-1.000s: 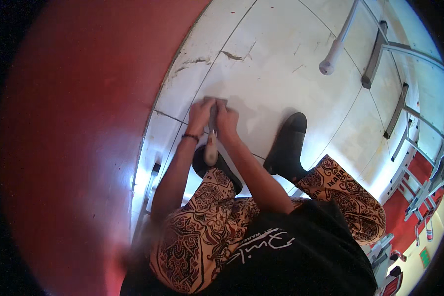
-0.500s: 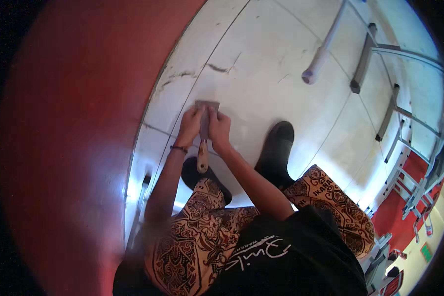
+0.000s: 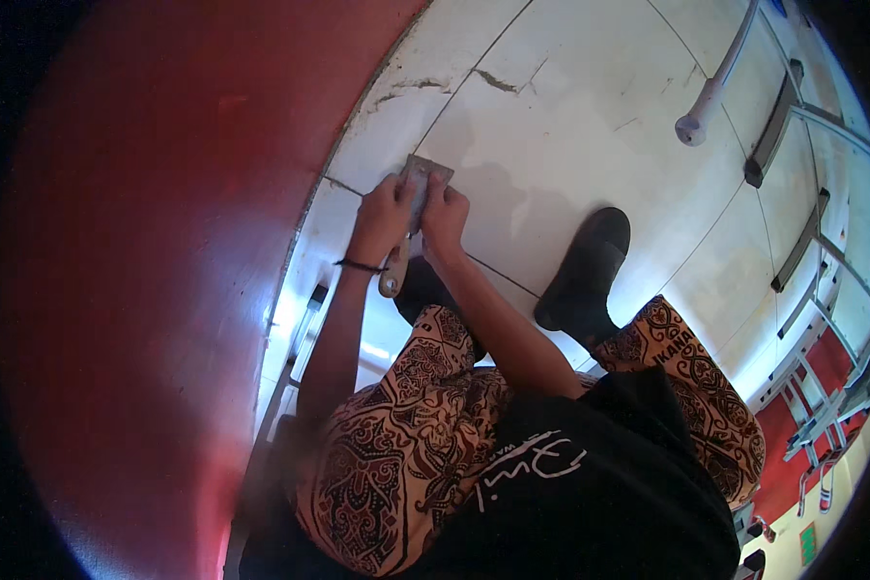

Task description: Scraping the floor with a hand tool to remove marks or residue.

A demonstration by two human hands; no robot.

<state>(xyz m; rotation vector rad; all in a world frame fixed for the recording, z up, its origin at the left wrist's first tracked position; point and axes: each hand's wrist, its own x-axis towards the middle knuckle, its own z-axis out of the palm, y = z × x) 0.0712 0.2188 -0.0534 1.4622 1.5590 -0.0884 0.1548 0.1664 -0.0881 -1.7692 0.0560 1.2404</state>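
Left hand (image 3: 382, 215) and right hand (image 3: 444, 215) side by side, both clenched around the scraper (image 3: 414, 208). Arms stretched down, blade flat on the white floor tile (image 3: 570, 106).

A flat metal scraper (image 3: 419, 198) with a pale wooden handle lies blade-down against the white tiled floor (image 3: 570, 126), blade pointing away, handle angled back toward the person's knees.

Strong fisheye bending is seen toward the rim; glare is cast at nine o'clock, with soft shadows at centre.
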